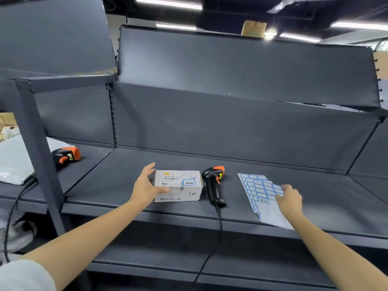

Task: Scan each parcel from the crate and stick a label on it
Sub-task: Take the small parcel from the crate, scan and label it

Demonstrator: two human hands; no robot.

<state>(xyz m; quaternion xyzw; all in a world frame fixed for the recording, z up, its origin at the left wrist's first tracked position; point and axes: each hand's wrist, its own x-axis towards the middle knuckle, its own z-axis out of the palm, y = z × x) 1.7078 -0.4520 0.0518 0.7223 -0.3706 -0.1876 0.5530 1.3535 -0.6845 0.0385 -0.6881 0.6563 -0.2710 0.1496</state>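
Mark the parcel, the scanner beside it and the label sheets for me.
parcel [178,184]: head view, top face by the barcode.
scanner [214,185]: head view, black handle.
label sheets [255,186]: head view, blue-bordered labels on the top sheet.

Print on the small white cardboard parcel [178,185] too small to read; its left end is covered by the left hand [147,185]. Right hand [290,199] hides part of the blue-bordered white label sheets [258,190]; fingertips out of sight, possibly pinching. Black scanner cable [218,232] disappears below the dark grey metal shelf [117,181]. Second black-and-orange scanner [67,155] partly behind the shelf post.
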